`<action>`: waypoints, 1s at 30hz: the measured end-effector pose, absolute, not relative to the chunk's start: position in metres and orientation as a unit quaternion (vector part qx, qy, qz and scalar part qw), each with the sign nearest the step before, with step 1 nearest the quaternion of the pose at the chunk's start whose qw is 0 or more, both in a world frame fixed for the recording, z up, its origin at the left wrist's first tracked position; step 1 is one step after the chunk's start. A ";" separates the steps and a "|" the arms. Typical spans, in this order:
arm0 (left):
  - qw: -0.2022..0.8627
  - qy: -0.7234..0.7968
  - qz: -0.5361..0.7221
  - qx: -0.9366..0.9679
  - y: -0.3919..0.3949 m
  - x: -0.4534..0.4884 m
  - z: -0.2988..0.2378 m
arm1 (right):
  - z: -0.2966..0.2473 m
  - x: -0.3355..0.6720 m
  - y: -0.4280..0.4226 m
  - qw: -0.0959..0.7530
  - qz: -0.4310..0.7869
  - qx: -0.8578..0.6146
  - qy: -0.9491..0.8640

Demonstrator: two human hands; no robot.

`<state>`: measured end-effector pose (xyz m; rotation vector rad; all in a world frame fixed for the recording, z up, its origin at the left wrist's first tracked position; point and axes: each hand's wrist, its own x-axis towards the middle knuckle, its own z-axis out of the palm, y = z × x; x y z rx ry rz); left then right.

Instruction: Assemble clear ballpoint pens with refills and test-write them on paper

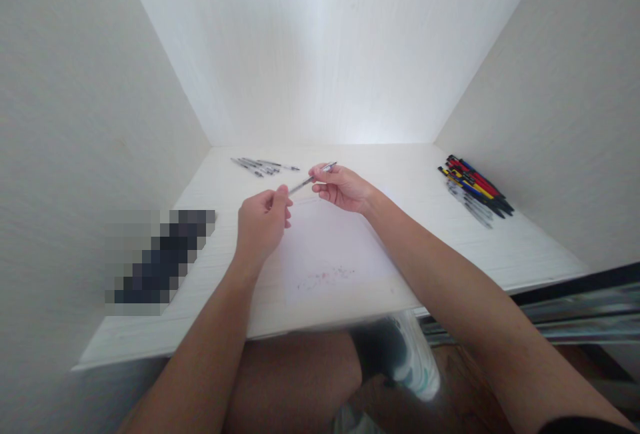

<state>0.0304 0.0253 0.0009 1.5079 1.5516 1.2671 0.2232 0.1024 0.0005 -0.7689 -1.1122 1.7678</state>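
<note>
A slim clear pen (301, 186) is held slantwise between my two hands, above a white sheet of paper (330, 241). My left hand (265, 214) pinches its lower left end between thumb and fingers. Around the upper right end, the thumb and forefinger of my right hand (345, 186) are closed, while its other fingers curl loosely below. The pen's tip shows just past the right fingers. Small scribbled marks in dark and reddish ink lie near the paper's front edge.
Several clear pens (263, 167) lie at the back left of the white tabletop (395, 167). At the right is a pile of several coloured pens (477, 184) with clear ones beside it. A pixelated dark object (165, 257) is at the left. Pale walls enclose three sides.
</note>
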 end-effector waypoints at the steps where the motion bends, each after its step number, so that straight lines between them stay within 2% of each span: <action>1: 0.325 0.584 0.486 0.563 0.025 0.030 0.002 | 0.001 0.223 0.102 0.445 0.715 -0.301 -0.447; 9: 0.395 0.597 0.513 0.473 0.023 0.030 0.011 | 0.003 0.223 0.100 0.482 0.716 -0.293 -0.411; 23: 0.363 0.564 0.588 0.451 0.024 0.030 0.011 | -0.001 0.225 0.107 0.519 0.694 -0.323 -0.380; 30: 0.416 0.518 0.653 0.364 0.025 0.026 0.013 | -0.003 0.225 0.110 0.529 0.686 -0.345 -0.361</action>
